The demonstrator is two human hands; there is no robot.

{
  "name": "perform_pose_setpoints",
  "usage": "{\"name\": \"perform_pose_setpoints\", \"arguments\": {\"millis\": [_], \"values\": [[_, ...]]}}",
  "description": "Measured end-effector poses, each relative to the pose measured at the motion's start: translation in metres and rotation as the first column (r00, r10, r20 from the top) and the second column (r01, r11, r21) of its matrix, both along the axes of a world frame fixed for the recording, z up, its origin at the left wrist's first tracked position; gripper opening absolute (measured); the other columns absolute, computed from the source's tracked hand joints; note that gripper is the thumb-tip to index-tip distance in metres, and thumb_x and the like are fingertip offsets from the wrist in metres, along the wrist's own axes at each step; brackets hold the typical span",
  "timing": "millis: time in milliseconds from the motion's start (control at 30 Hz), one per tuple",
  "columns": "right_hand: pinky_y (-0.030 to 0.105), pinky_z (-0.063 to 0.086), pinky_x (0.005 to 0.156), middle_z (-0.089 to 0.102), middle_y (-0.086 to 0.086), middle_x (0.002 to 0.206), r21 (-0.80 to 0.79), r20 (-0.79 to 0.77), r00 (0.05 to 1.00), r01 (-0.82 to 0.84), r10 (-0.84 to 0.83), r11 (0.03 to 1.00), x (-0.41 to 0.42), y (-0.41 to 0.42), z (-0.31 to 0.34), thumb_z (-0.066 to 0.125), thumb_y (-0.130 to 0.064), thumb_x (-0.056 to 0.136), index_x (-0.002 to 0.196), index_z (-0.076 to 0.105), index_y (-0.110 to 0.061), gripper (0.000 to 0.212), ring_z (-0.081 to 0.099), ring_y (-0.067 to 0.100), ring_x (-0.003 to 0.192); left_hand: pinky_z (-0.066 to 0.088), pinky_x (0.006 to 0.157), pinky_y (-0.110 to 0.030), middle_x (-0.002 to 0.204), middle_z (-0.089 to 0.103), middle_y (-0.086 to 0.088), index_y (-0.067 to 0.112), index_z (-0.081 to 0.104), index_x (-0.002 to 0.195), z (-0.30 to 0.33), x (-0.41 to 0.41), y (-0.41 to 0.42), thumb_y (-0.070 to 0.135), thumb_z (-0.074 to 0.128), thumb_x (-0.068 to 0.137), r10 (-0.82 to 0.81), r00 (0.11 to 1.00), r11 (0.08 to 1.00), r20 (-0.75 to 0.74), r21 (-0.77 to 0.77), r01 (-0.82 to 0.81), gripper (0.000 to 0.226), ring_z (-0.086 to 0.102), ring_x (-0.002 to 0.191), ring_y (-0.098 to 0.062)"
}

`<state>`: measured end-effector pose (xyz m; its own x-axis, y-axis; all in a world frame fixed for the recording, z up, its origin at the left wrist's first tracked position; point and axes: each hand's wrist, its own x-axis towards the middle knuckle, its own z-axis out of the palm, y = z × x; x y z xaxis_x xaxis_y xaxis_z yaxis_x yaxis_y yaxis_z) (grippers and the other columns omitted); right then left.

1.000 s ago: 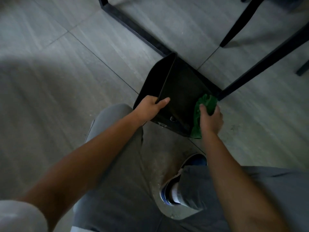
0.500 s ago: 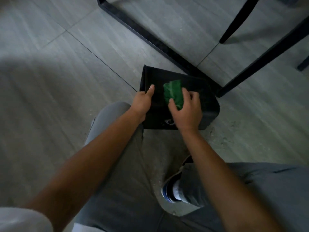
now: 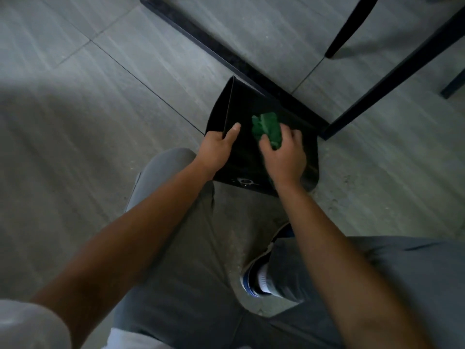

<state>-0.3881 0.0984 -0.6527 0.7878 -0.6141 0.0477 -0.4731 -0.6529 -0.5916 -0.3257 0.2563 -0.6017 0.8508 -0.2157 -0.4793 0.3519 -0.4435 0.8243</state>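
the left hand (image 3: 216,149) grips the near left edge of a black box (image 3: 241,157) standing on the grey tiled floor (image 3: 100,122), thumb laid on its upper face. just right of it, the right hand (image 3: 284,154) curls round a crumpled green cloth (image 3: 268,128), pressing it onto that same face. black furniture legs (image 3: 392,79) rise beyond both hands.

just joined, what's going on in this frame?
A person crouches on a grey tiled floor and works on a black container that stands beside black furniture legs. The left hand grips the container's left edge and steadies it. The right hand holds a green cloth against the container's dark face, apparently wiping it.
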Motion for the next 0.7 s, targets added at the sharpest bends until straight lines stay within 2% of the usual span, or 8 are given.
{"name": "perform_pose_setpoints", "arguments": {"millis": [67, 167, 233, 300, 400, 500, 600, 700], "values": [[0.037, 0.047, 0.08, 0.059, 0.016, 0.127, 0.053, -0.098, 0.98, 0.179, -0.173, 0.982, -0.014, -0.029, -0.018, 0.062, -0.046, 0.093, 0.136, 0.061, -0.019, 0.051, 0.064, 0.034, 0.105, 0.058, 0.074, -0.035, 0.085, 0.072, -0.012, 0.005, 0.07, 0.087, -0.001, -0.002, 0.007, 0.054, 0.056, 0.1, -0.003, 1.0, 1.0, -0.029, 0.02, 0.004, 0.053, 0.072, 0.079, -0.024], [0.04, 0.047, 0.091, 0.052, 0.02, 0.138, 0.098, -0.298, 0.888, 0.392, -0.349, 0.915, -0.03, -0.061, -0.029, 0.053, -0.048, 0.098, 0.147, 0.05, -0.018, 0.057, 0.061, 0.04, 0.116, 0.059, 0.086, -0.04, 0.103, 0.074, -0.018, 0.001, 0.073, 0.106, -0.006, -0.005, 0.013, 0.057, 0.056, 0.099, -0.013, 0.997, 1.0, -0.072, 0.019, 0.014, 0.058, 0.073, 0.092, -0.032], [0.037, 0.043, 0.081, 0.053, 0.02, 0.135, 0.084, -0.249, 0.926, 0.314, -0.285, 0.946, -0.017, -0.034, -0.014, 0.054, -0.049, 0.096, 0.143, 0.052, -0.015, 0.057, 0.062, 0.038, 0.112, 0.058, 0.08, -0.034, 0.103, 0.074, -0.016, 0.003, 0.073, 0.107, -0.007, -0.002, 0.015, 0.056, 0.057, 0.099, 0.045, 0.996, 0.999, -0.082, 0.019, -0.043, 0.055, 0.072, 0.096, -0.032], [0.029, 0.036, 0.07, 0.057, 0.014, 0.126, 0.057, -0.122, 0.991, 0.067, -0.06, 0.996, -0.001, 0.012, 0.004, 0.061, -0.048, 0.094, 0.135, 0.057, -0.016, 0.052, 0.061, 0.027, 0.096, 0.053, 0.071, -0.025, 0.102, 0.074, -0.016, 0.0, 0.071, 0.111, -0.005, 0.001, 0.011, 0.051, 0.056, 0.101, 0.084, 0.995, 0.996, -0.06, 0.004, -0.084, 0.054, 0.072, 0.101, -0.034], [0.022, 0.03, 0.056, 0.058, 0.007, 0.115, -0.014, 0.004, 0.988, -0.152, 0.152, 0.988, 0.0, 0.047, 0.013, 0.065, -0.048, 0.092, 0.132, 0.062, -0.02, 0.049, 0.052, 0.014, 0.08, 0.048, 0.061, -0.02, 0.088, 0.069, -0.006, 0.004, 0.071, 0.111, -0.002, -0.001, 0.006, 0.048, 0.051, 0.105, 0.089, 0.995, 0.996, -0.053, -0.009, -0.089, 0.049, 0.071, 0.099, -0.03], [0.032, 0.042, 0.07, 0.058, 0.017, 0.123, -0.011, -0.105, 0.992, 0.074, -0.075, 0.997, -0.003, 0.004, -0.005, 0.06, -0.05, 0.096, 0.138, 0.057, -0.017, 0.053, 0.063, 0.033, 0.099, 0.046, 0.057, -0.017, 0.082, 0.065, 0.003, 0.011, 0.068, 0.099, 0.0, -0.004, 0.013, 0.051, 0.049, 0.104, 0.058, 0.997, 0.998, -0.06, 0.031, -0.056, 0.045, 0.066, 0.081, -0.017], [0.042, 0.048, 0.089, 0.05, 0.024, 0.141, 0.068, -0.295, 0.91, 0.323, -0.291, 0.944, -0.014, -0.035, -0.016, 0.052, -0.05, 0.101, 0.149, 0.045, -0.014, 0.061, 0.058, 0.041, 0.119, 0.049, 0.068, -0.025, 0.084, 0.066, 0.001, 0.011, 0.069, 0.097, -0.004, -0.006, 0.014, 0.055, 0.049, 0.103, 0.025, 0.998, 0.999, -0.063, 0.05, -0.022, 0.049, 0.062, 0.075, -0.011], [0.034, 0.041, 0.075, 0.054, 0.019, 0.132, 0.032, -0.189, 0.965, 0.19, -0.181, 0.981, -0.011, 0.006, 0.003, 0.057, -0.05, 0.098, 0.142, 0.051, -0.015, 0.056, 0.062, 0.034, 0.107, 0.052, 0.076, -0.03, 0.1, 0.07, -0.008, 0.004, 0.069, 0.118, -0.004, -0.003, 0.013, 0.053, 0.048, 0.104, 0.087, 0.996, 0.996, -0.037, 0.031, -0.086, 0.055, 0.068, 0.09, -0.02]]}}
